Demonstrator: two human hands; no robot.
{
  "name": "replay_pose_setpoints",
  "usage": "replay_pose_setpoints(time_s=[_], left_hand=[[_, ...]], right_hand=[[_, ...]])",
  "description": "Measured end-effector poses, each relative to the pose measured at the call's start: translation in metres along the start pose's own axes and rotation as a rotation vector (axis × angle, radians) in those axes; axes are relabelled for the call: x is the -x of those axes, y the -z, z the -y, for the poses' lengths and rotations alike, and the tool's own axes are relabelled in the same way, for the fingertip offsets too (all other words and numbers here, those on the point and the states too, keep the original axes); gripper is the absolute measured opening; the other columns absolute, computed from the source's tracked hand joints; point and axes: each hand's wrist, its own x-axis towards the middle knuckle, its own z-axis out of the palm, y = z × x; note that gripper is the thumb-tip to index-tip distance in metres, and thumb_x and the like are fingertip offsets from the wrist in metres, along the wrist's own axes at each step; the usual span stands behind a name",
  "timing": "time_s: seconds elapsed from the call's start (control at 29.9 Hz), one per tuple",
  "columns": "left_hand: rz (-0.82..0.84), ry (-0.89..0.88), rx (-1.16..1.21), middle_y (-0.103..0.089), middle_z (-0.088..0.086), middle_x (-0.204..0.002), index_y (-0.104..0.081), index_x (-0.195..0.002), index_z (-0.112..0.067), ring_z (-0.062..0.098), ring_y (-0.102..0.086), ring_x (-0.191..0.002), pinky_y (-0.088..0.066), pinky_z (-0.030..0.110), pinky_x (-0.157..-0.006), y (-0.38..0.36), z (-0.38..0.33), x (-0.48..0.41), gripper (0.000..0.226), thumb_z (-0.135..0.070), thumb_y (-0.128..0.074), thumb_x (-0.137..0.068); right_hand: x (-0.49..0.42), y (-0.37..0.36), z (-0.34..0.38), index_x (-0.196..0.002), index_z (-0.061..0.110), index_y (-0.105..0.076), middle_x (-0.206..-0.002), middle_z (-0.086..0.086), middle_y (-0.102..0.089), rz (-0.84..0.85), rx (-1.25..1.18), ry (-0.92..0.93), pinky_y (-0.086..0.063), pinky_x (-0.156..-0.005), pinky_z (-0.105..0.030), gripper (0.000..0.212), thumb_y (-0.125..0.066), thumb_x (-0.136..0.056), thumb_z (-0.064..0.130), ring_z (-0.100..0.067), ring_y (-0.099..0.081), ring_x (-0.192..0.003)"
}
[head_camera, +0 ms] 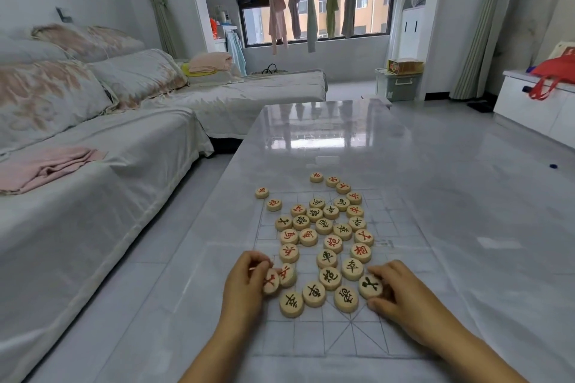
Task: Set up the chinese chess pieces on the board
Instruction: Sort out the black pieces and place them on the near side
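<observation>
On the far left, a covered sofa (93, 196) beside the glossy table (451, 180). Grips with the left hand (249, 277) a red-marked piece (271, 282), tilted on edge and touching another red one. In the middle, round pale wooden pieces (323, 227), flat discs inked with red or black characters, strewn loose over the board (351, 339), a thin pale sheet with faint grid lines. Pinches with the right hand (398, 292) a black-marked piece (370, 286), flat at the heap's near right corner.
</observation>
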Motion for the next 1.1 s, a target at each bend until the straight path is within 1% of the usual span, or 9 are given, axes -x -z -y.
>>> replay_pose_setpoints(time_s=[0.23,0.33,0.47,0.67,0.8,0.9,1.0,1.04,1.1], left_hand=[[0.001,-0.099,-0.218,-0.060,-0.003,-0.106,-0.060,-0.099,-0.022,0.004,-0.056,-0.095,-0.041,0.010,-0.075,0.013,0.009,-0.001,0.018,-0.010,-0.048,-0.093],[0.136,-0.045,-0.311,-0.053,-0.006,-0.111,-0.058,-0.111,-0.024,0.011,-0.053,-0.103,-0.041,0.016,-0.081,0.027,0.009,0.000,0.025,-0.016,-0.059,-0.088],[0.324,-0.119,-0.542,-0.043,-0.015,-0.114,-0.053,-0.121,-0.029,0.006,-0.042,-0.112,-0.034,0.008,-0.084,0.038,0.015,0.003,0.047,-0.025,-0.071,-0.078],[0.219,-0.160,-0.599,-0.046,-0.007,-0.108,-0.053,-0.126,-0.025,0.012,-0.045,-0.106,-0.041,0.026,-0.095,0.025,0.015,-0.009,0.048,-0.027,-0.069,-0.080],[0.194,-0.128,-0.513,-0.049,-0.001,-0.110,-0.046,-0.129,-0.021,0.012,-0.049,-0.095,-0.040,0.018,-0.083,0.013,0.011,-0.016,0.057,-0.020,-0.072,-0.077],[0.066,-0.057,-0.397,-0.046,0.001,-0.122,-0.039,-0.133,-0.019,0.011,-0.047,-0.101,-0.038,0.020,-0.085,0.008,0.011,-0.011,0.066,-0.019,-0.073,-0.076],[-0.040,-0.219,-0.468,-0.037,-0.001,-0.137,-0.041,-0.131,-0.023,0.011,-0.038,-0.121,-0.034,0.027,-0.104,0.000,0.011,0.008,0.058,-0.024,-0.068,-0.080],[0.003,-0.305,-0.504,-0.034,-0.007,-0.140,-0.043,-0.130,-0.026,0.009,-0.032,-0.128,-0.029,0.029,-0.110,-0.006,0.008,0.017,0.054,-0.032,-0.065,-0.082],[0.257,-0.420,-0.575,-0.023,-0.020,-0.144,-0.038,-0.134,-0.037,0.002,-0.018,-0.135,-0.019,0.029,-0.116,-0.024,-0.003,0.030,0.056,-0.053,-0.050,-0.082]], right_hand=[[0.009,0.001,0.002,-0.129,0.032,-0.040,-0.104,0.030,-0.036,-0.037,0.005,0.094,-0.038,-0.079,-0.010,0.048,-0.060,-0.086,0.025,0.009,-0.044,-0.093],[0.012,0.000,0.003,-0.131,0.032,-0.037,-0.117,0.022,-0.035,-0.036,0.083,0.134,-0.037,-0.089,-0.013,0.048,-0.056,-0.087,0.032,0.005,-0.040,-0.105],[0.011,0.000,0.006,-0.133,0.031,-0.033,-0.130,0.015,-0.033,-0.018,0.163,0.161,-0.034,-0.097,-0.014,0.048,-0.052,-0.089,0.036,-0.002,-0.034,-0.119],[0.009,-0.002,0.005,-0.132,0.031,-0.036,-0.129,0.016,-0.038,-0.041,0.188,0.148,-0.037,-0.094,-0.015,0.044,-0.051,-0.090,0.033,-0.001,-0.036,-0.117],[0.007,0.000,0.002,-0.129,0.030,-0.039,-0.114,0.019,-0.040,-0.071,0.184,0.122,-0.036,-0.086,-0.013,0.042,-0.051,-0.090,0.035,0.001,-0.039,-0.108],[0.006,0.000,-0.001,-0.128,0.030,-0.041,-0.109,0.020,-0.039,-0.081,0.182,0.090,-0.035,-0.079,-0.012,0.041,-0.053,-0.089,0.036,0.002,-0.038,-0.102],[0.007,0.001,-0.001,-0.126,0.030,-0.041,-0.113,0.015,-0.042,-0.105,0.193,0.051,-0.036,-0.077,-0.014,0.041,-0.053,-0.088,0.039,-0.001,-0.042,-0.103],[0.006,0.001,0.000,-0.126,0.030,-0.040,-0.116,0.014,-0.042,-0.104,0.195,0.049,-0.036,-0.076,-0.014,0.041,-0.052,-0.088,0.040,-0.002,-0.042,-0.105],[0.007,0.000,0.001,-0.127,0.031,-0.039,-0.124,0.014,-0.040,-0.100,0.197,0.068,-0.034,-0.079,-0.013,0.042,-0.051,-0.089,0.040,-0.002,-0.041,-0.111]])
